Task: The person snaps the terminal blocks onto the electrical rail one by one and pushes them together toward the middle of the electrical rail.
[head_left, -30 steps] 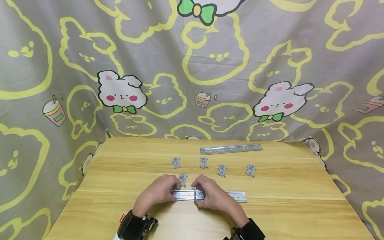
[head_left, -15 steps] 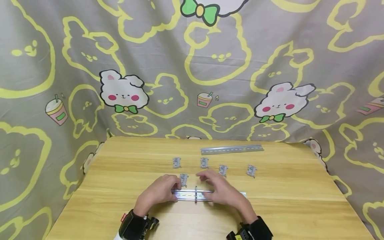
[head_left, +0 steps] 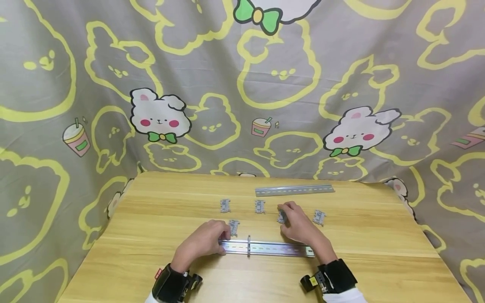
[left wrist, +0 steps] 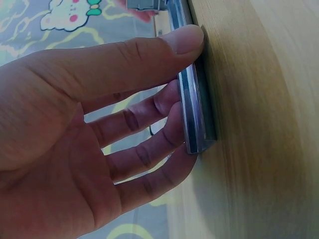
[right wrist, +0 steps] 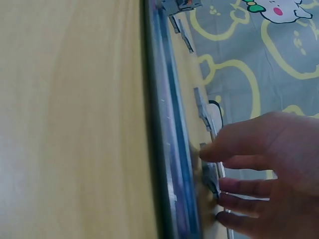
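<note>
Grey block (head_left: 281,217) lies beyond the silver rail (head_left: 280,248), between the parted thumb and fingers of the right hand (head_left: 299,225), the nearer one; whether they grip it I cannot tell. The left hand (head_left: 204,240) pinches the rail's left end, its length running left to right

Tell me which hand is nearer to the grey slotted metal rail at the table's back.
The right hand, at a small grey notched block in front of the back rail. The left hand is farther off, gripping the left end of the shiny metal rail.
</note>
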Tool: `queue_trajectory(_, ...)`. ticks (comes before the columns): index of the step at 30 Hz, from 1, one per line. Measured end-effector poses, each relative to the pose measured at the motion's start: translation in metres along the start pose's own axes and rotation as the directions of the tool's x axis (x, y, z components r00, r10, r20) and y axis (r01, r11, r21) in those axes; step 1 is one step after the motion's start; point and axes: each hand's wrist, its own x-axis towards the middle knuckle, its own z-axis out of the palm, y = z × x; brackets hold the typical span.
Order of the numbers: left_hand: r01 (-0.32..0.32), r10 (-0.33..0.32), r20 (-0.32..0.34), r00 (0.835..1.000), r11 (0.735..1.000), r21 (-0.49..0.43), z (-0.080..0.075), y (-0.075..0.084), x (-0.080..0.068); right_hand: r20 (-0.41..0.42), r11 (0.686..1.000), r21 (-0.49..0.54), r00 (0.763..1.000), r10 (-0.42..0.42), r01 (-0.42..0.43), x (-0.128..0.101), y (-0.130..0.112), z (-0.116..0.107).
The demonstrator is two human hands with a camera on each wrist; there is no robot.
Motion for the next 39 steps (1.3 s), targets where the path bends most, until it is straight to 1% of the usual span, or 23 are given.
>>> queue_trajectory(3, 0.003, -0.003, 0.001, 1.000, 1.000, -0.005, 0.000, 0.000, 0.000, -0.006, 1.000, 0.000, 1.000, -0.007, 0.007, 0.002, 0.001, 0.002)
queue_trajectory(6, 0.006, -0.006, 0.002, 1.000, 1.000, -0.009, 0.000, 0.001, 0.000, -0.012, 1.000, -0.023, 1.000, -0.003, 0.002, 0.005, 0.000, 0.002)
queue_trajectory(13, -0.004, 0.004, 0.003, 1.000, 1.000, -0.014, 0.000, 0.003, 0.000, 0.036, 0.997, -0.076, 0.999, 0.020, -0.017, 0.011, -0.003, -0.005)
queue_trajectory(15, -0.005, 0.006, 0.002, 1.000, 1.000, -0.016, -0.001, 0.003, 0.001, 0.047, 0.996, -0.089, 0.999, 0.011, -0.007, 0.011, -0.002, -0.007)
queue_trajectory(17, -0.004, 0.004, 0.001, 1.000, 1.000, -0.011, -0.001, 0.002, 0.001, 0.048, 0.994, -0.104, 0.999, -0.016, 0.021, 0.011, -0.001, -0.007)
queue_trajectory(22, 0.002, -0.002, 0.007, 1.000, 1.000, -0.002, -0.001, 0.003, 0.002, 0.016, 0.991, -0.120, 0.998, -0.065, 0.067, 0.003, 0.003, -0.008)
queue_trajectory(27, 0.005, -0.005, 0.008, 1.000, 1.000, -0.006, -0.001, 0.002, 0.003, -0.034, 0.994, -0.069, 0.995, -0.090, 0.087, -0.015, 0.006, -0.013)
queue_trajectory(31, 0.008, -0.008, 0.006, 1.000, 1.000, -0.004, -0.001, 0.002, 0.002, -0.059, 0.996, 0.008, 0.994, -0.092, 0.093, -0.032, 0.010, -0.019)
queue_trajectory(35, 0.007, -0.007, 0.007, 1.000, 1.000, -0.003, -0.002, 0.002, 0.001, -0.043, 0.991, 0.093, 0.995, -0.089, 0.093, -0.045, 0.018, -0.022)
queue_trajectory(39, 0.006, -0.006, 0.005, 1.000, 1.000, -0.013, -0.002, 0.002, 0.000, -0.034, 0.984, 0.140, 0.993, -0.110, 0.113, -0.055, 0.028, -0.025)
